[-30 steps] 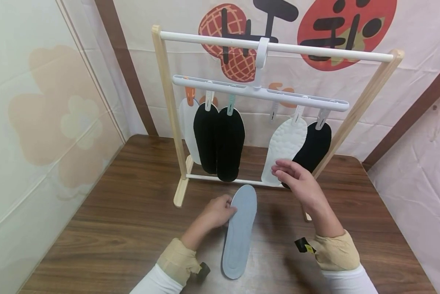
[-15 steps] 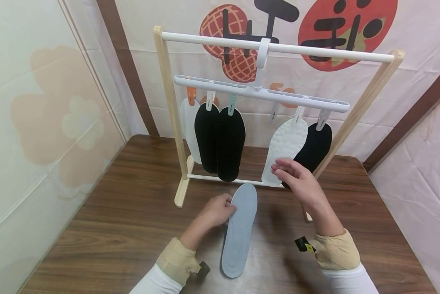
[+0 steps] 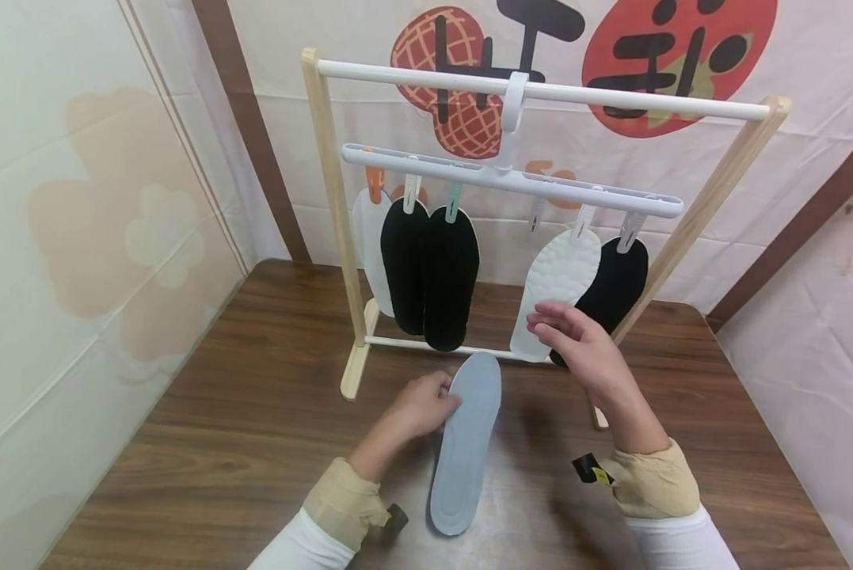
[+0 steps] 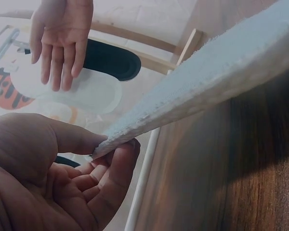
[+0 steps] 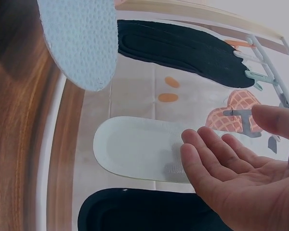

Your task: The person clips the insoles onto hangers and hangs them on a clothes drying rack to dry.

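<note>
My left hand (image 3: 420, 405) pinches the edge of a light grey-blue insole (image 3: 467, 451) between thumb and fingers. The left wrist view shows this insole (image 4: 197, 91) edge-on, tilted over the wood. My right hand (image 3: 584, 348) is held up, fingers loosely extended with nothing in them, in front of a white bumpy insole (image 3: 560, 265). Beside that one hangs a black insole (image 3: 622, 277), partly hidden. Toward the left hang two overlapping black insoles, the front one (image 3: 451, 277) in full view, and a pale insole (image 3: 375, 261) partly behind them.
A wooden rack with a white top rod (image 3: 412, 75) carries a grey clip hanger (image 3: 483, 172). Orange (image 3: 375, 186), white and teal (image 3: 454, 203) clips hold the insoles. One grey clip (image 3: 536, 215) has nothing in it. A brown wooden tabletop (image 3: 205, 443) lies below.
The head view has shifted slightly, and the grey-blue insole sits a touch higher in it. Both hands keep nearly the same pose.
</note>
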Demonstrator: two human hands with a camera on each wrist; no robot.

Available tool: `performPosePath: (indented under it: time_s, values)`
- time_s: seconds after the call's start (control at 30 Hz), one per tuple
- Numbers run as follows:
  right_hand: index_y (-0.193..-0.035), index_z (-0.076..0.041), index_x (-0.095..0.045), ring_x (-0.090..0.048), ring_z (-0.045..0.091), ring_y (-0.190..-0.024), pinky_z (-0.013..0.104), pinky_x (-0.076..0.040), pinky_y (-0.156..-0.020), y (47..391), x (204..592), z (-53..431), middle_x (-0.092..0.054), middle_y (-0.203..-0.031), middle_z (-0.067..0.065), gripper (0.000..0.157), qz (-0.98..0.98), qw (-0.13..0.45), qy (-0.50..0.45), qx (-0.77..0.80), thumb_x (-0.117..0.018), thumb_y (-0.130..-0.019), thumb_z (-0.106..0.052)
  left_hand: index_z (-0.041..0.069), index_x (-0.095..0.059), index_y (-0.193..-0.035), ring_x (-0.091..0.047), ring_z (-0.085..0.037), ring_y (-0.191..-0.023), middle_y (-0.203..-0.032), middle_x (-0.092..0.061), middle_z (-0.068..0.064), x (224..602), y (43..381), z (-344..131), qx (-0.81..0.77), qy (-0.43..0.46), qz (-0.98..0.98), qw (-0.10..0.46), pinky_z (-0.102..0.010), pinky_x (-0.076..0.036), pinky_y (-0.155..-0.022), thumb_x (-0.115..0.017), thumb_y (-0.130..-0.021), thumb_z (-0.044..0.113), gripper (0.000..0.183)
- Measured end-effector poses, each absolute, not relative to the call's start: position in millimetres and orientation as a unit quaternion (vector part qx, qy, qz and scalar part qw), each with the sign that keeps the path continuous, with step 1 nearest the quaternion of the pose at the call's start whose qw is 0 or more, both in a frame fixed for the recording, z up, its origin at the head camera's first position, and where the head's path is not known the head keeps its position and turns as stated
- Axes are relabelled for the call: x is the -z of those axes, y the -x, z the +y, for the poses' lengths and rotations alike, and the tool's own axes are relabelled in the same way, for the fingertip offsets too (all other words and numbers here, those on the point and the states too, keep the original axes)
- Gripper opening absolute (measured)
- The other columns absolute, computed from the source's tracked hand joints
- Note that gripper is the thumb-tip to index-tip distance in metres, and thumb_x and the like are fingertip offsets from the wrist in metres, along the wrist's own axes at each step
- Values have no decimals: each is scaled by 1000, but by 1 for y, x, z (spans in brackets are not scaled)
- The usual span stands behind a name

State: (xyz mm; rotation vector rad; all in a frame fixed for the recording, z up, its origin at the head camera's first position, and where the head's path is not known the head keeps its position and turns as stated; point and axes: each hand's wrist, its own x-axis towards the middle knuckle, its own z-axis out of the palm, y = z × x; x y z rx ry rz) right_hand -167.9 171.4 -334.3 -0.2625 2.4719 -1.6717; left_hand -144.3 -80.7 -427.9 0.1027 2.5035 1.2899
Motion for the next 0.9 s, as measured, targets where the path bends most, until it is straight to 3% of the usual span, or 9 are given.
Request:
performPosePath:
  time_s: [0.23, 0.47, 0.73, 0.9]
  values:
    - [-144, -5, -50, -59, 13, -122, 23, -42, -103, 170, 331, 170, -61, -138, 16, 46, 823, 69, 93, 556, -58, -104, -26, 2, -61, -114, -61, -17, -63, -83, -62, -4, 425, 144, -80, -456, -33, 874, 164, -30, -46, -57, -61, -99, 19, 22]
    - [-144, -5, -49, -59, 14, -124, 28, -41, -108, 171, 327, 168, -60, -139, 17, 46, 821, 64, 101, 558, -59, -104, -24, 3, -62, -114, -59, -17, -63, -81, -62, -3, 418, 142, -80, -452, -36, 878, 155, -30, -45, -57, -61, -99, 19, 22]
    - [-146, -3, -48, -60, 10, -121, 18, -43, -102, 173, 321, 166, -59, -140, 19, 47, 816, 55, 107, 566, -59, -104, -22, 3, -63, -113, -58, -16, -64, -80, -60, -3, 412, 142, -82, -448, -43, 882, 140, -31, -45, -59, -61, -98, 19, 21]
    - [-148, -5, -46, -60, 13, -123, 25, -43, -106, 173, 317, 163, -58, -142, 16, 49, 817, 56, 102, 565, -59, -104, -23, 3, -63, -113, -58, -16, -64, -81, -61, -3, 412, 143, -83, -446, -48, 883, 137, -31, -46, -59, -62, -98, 18, 21]
